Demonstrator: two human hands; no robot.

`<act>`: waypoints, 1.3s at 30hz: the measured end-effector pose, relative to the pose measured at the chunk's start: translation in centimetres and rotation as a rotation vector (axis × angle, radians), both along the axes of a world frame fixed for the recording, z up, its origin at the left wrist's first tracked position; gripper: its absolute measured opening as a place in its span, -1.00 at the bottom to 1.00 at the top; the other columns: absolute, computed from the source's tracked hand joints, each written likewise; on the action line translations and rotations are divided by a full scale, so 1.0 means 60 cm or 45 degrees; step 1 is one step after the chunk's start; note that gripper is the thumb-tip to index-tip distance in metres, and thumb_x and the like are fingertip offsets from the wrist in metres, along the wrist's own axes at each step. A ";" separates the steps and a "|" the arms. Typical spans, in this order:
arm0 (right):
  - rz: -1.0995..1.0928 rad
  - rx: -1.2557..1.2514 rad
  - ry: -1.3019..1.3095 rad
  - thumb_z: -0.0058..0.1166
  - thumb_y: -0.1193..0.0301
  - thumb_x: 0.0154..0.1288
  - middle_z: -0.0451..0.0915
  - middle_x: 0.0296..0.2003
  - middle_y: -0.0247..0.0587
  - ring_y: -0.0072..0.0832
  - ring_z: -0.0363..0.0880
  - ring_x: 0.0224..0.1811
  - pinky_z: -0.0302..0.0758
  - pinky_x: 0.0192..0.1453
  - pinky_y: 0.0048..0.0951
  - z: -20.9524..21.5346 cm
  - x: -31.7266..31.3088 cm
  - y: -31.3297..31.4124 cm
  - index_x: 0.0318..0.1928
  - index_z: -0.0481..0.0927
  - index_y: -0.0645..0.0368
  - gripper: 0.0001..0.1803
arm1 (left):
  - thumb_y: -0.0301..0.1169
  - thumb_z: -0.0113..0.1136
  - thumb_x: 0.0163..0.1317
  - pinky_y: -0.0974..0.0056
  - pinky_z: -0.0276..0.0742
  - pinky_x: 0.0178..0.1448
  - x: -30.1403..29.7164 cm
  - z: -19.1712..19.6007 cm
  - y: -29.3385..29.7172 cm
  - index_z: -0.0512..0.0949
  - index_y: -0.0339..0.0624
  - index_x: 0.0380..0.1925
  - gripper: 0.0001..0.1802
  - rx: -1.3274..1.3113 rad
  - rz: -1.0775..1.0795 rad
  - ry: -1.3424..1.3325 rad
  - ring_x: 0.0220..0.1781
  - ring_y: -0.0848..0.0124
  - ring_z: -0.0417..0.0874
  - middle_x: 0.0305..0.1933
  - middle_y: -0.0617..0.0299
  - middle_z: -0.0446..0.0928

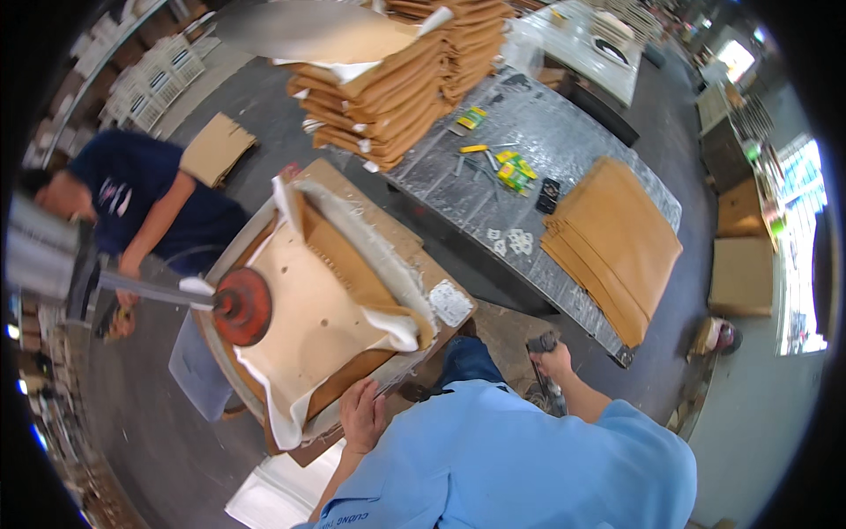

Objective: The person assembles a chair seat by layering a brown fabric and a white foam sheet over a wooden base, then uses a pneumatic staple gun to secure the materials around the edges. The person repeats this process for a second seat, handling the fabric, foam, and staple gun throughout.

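In front of me to the left lies a seat cushion [308,317] with tan leather wrapped over its sides, white padding at the edges and a pale inner panel with small holes. A round red press disc [242,306] on a metal rod bears down on that panel. My left hand [363,416] rests with its fingers stretched out on the cushion's near edge, holding nothing. Off to my right, my right hand [552,361] is closed round a grey and black staple gun [555,397], well apart from the cushion. Its lower part is partly hidden.
A dark table [520,212] carries a stack of tan leather pieces [621,251], green-yellow packets [514,169] and small tools. Beyond stands a tall pile of leather covers [379,106]. A co-worker in navy [159,185] bends at the left. Cartons [742,275] stand along the right wall.
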State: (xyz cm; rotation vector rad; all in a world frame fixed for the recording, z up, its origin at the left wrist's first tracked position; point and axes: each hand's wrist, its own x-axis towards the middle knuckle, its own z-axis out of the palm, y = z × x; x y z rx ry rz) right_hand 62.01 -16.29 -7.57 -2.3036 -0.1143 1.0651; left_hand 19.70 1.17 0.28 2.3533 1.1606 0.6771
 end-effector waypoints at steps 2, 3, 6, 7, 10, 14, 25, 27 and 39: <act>-0.093 0.203 0.077 0.46 0.53 0.17 0.62 -0.55 -0.23 -0.45 0.54 -0.64 0.43 -0.57 -0.30 -0.001 0.054 0.037 -0.24 0.67 0.24 -0.80 | -0.43 0.37 0.29 -0.06 0.52 0.31 0.028 0.000 0.002 0.69 -0.18 0.04 -0.69 0.015 0.017 -0.012 0.20 -0.01 0.65 0.18 0.05 0.65; -0.125 0.318 0.113 0.45 0.52 0.19 0.61 -0.56 -0.23 -0.43 0.53 -0.65 0.45 -0.56 -0.29 -0.012 0.088 0.040 -0.23 0.65 0.24 -0.79 | -0.44 0.37 0.29 -0.05 0.54 0.29 0.043 -0.003 0.001 0.70 -0.18 0.01 -0.71 0.002 0.018 -0.023 0.19 -0.01 0.65 0.17 0.05 0.66; -0.404 0.548 0.388 0.39 0.50 0.26 0.58 -0.55 -0.20 -0.34 0.57 -0.59 0.55 -0.43 -0.20 -0.003 0.165 0.115 -0.14 0.59 0.23 -0.77 | -0.47 0.38 0.26 -0.06 0.55 0.28 0.065 0.006 0.000 0.71 -0.22 0.00 -0.70 -0.113 0.130 0.099 0.19 -0.04 0.66 0.17 0.00 0.66; -0.495 0.551 0.507 0.36 0.49 0.28 0.59 -0.52 -0.18 -0.31 0.60 -0.53 0.59 -0.38 -0.17 0.003 0.197 0.139 -0.11 0.57 0.22 -0.76 | -0.48 0.38 0.25 -0.06 0.54 0.29 0.077 0.013 0.001 0.71 -0.23 0.01 -0.69 -0.121 0.170 0.138 0.19 -0.04 0.66 0.17 -0.02 0.66; -0.544 0.647 0.642 0.27 0.50 0.31 0.58 -0.36 -0.17 -0.31 0.66 -0.41 0.63 -0.33 -0.10 0.005 0.284 0.200 0.01 0.53 0.22 -0.70 | -0.48 0.36 0.27 -0.10 0.49 0.36 0.107 0.026 -0.012 0.69 -0.28 0.07 -0.65 -0.260 0.296 0.223 0.26 -0.10 0.62 0.23 -0.11 0.62; -0.467 0.634 0.692 0.23 0.49 0.31 0.55 -0.31 -0.15 -0.28 0.68 -0.35 0.66 -0.26 -0.09 -0.021 0.371 0.256 0.08 0.46 0.23 -0.64 | -0.45 0.33 0.30 -0.12 0.40 0.47 0.137 0.036 -0.029 0.63 -0.31 0.21 -0.54 -0.425 0.462 0.308 0.39 -0.16 0.53 0.34 -0.20 0.55; -0.467 0.553 0.691 0.29 0.50 0.32 0.62 -0.25 -0.15 -0.30 0.68 -0.36 0.63 -0.28 -0.18 -0.140 0.453 0.380 0.08 0.53 0.23 -0.64 | -0.50 0.32 0.19 -0.10 0.29 0.57 0.238 0.065 -0.056 0.32 -0.44 0.46 -0.20 -0.689 0.716 0.499 0.52 -0.31 0.34 0.49 -0.38 0.31; -0.454 0.545 0.707 0.30 0.51 0.31 0.63 -0.24 -0.15 -0.31 0.69 -0.35 0.63 -0.29 -0.19 -0.162 0.457 0.401 0.08 0.54 0.23 -0.65 | -0.48 0.33 0.19 -0.10 0.29 0.57 0.248 0.070 -0.053 0.32 -0.45 0.45 -0.20 -0.713 0.715 0.524 0.50 -0.32 0.35 0.48 -0.38 0.32; -0.429 0.709 1.262 0.22 0.24 0.48 0.66 -0.16 -0.08 -0.24 0.70 -0.32 0.67 -0.26 -0.16 -0.239 0.471 0.476 0.14 0.57 0.26 -0.60 | -0.20 0.05 0.65 0.14 0.48 0.43 0.426 0.168 0.128 0.45 -0.37 0.43 -0.46 -1.892 0.441 -0.182 0.36 0.26 0.59 0.35 -0.04 0.60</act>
